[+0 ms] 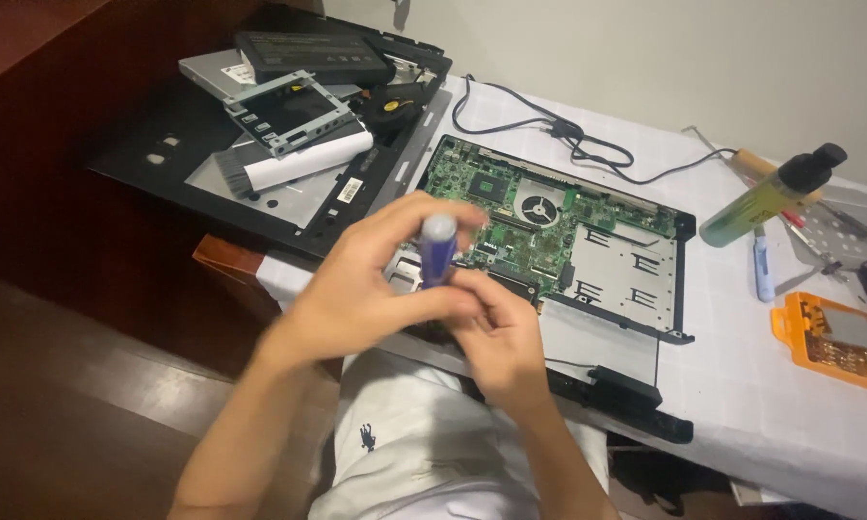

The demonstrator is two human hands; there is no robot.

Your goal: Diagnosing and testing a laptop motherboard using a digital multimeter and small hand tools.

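My left hand (361, 279) wraps around a small purple tube with a grey cap (438, 246), held upright above the near left corner of an opened laptop base. My right hand (499, 332) grips the lower end of the same tube from the right. Both hands are blurred by motion. Beyond them, the laptop's green circuit board (511, 207) lies exposed in its black frame (682, 279), with a round fan (539, 207) in the middle and a silver plate on the right.
Removed laptop parts, a battery (308, 53), a metal drive bracket (284, 111) and a brush (289, 164) are piled at the back left. A black cable (559, 130), a green bottle (771, 193), a white pen (761, 265) and an orange screwdriver-bit case (843, 342) lie on the white cloth (742, 385).
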